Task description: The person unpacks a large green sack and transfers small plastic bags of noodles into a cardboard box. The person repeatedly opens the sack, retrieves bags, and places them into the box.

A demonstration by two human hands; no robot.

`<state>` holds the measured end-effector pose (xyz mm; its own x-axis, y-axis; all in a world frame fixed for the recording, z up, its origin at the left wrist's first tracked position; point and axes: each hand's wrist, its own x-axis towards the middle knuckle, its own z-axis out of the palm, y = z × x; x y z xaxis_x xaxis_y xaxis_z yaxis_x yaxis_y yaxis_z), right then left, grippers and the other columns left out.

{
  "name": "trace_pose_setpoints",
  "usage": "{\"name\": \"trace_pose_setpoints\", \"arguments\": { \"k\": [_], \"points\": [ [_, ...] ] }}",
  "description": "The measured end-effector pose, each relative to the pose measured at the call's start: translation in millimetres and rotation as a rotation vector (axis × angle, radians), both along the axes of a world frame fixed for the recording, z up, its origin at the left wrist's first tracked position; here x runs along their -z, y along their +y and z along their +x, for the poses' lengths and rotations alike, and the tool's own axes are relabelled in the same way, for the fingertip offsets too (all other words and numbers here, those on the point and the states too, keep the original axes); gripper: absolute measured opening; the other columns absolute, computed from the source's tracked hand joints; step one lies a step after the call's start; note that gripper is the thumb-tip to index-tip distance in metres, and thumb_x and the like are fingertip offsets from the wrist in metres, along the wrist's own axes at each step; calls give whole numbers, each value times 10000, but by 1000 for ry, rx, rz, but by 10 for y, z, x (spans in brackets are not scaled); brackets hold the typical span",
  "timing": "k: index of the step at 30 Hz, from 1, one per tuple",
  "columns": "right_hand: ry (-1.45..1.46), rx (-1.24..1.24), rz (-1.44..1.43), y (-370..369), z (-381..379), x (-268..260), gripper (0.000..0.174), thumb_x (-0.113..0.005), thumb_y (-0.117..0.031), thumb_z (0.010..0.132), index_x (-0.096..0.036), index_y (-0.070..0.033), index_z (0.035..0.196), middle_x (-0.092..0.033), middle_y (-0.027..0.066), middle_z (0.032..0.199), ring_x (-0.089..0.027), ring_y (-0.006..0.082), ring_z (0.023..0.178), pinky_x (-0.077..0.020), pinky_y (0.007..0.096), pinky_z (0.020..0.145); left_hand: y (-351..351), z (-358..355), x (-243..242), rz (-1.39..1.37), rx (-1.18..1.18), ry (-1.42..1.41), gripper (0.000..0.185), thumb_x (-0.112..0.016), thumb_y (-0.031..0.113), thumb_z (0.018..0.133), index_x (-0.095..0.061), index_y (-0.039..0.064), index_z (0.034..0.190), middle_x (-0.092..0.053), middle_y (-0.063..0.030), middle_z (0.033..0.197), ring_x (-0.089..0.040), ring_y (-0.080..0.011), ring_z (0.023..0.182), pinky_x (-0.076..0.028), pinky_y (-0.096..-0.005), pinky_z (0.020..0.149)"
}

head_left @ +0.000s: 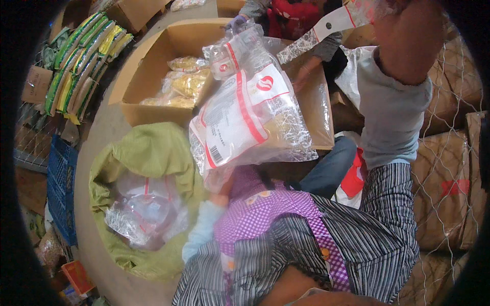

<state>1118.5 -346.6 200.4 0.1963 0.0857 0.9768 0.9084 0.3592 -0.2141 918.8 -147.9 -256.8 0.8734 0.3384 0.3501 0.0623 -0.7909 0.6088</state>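
Note:
At the upper right my right hand [386, 9] is raised and blurred at the picture's edge, closed on a printed clear plastic bag [333, 25] that hangs down to the left. Low in the middle, my left hand [224, 191] grips the lower corner of a bunch of clear plastic bags [241, 118] with red and white print; the bags cover most of its fingers. The bunch lies over the near side of an open cardboard box [157, 114]. Yellowish filled packets [187, 82] lie inside the box, at its left.
Left of my lap stands a green woven sack [153, 145], rolled open, with more clear bags [149, 214]. A co-worker's arm [316, 57] reaches into the box from beyond. Stacked green and yellow packs [82, 57] and a blue crate [61, 187] are left; netted cartons [440, 191] right.

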Motion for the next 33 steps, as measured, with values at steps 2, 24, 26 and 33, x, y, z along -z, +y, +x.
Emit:
{"name": "trace_pose_setpoints", "arguments": {
  "k": [2,24,26,33],
  "points": [
    [-2,-5,-4,-11,-20,7,344,-509,-365,941,-553,-47,1064,-398,-60,610,-289,33,471,-245,195,428,-45,48,-76,-318,-19,-152,283,-573,246,784,-618,53,985,-629,-155,941,-588,-323,886,-465,-432,789],
    [1074,-524,-58,444,-27,1325,298,-448,-265,966,-525,-9,1098,-563,104,1061,-551,184,923,-446,341,866,109,99,-364,53,-2,-33,345,-566,247,815,-580,28,1082,-604,-147,1071,-566,-302,991,-437,-404,868],
    [912,-355,-262,422,-36,1376,384,-462,-334,951,-488,-23,1173,-540,105,1120,-526,204,1019,-398,350,925,149,104,-393,31,-22,-32,351,-564,247,820,-573,25,1092,-599,-149,1081,-561,-302,1000,-432,-403,874],
    [716,-88,-632,252,-73,1362,420,-463,-166,924,-400,-34,1318,-473,109,1285,-484,164,1145,-417,288,910,512,-76,-647,-149,-174,-41,373,-557,244,837,-549,13,1129,-578,-157,1116,-545,-300,1031,-415,-399,899]
  ]
}}
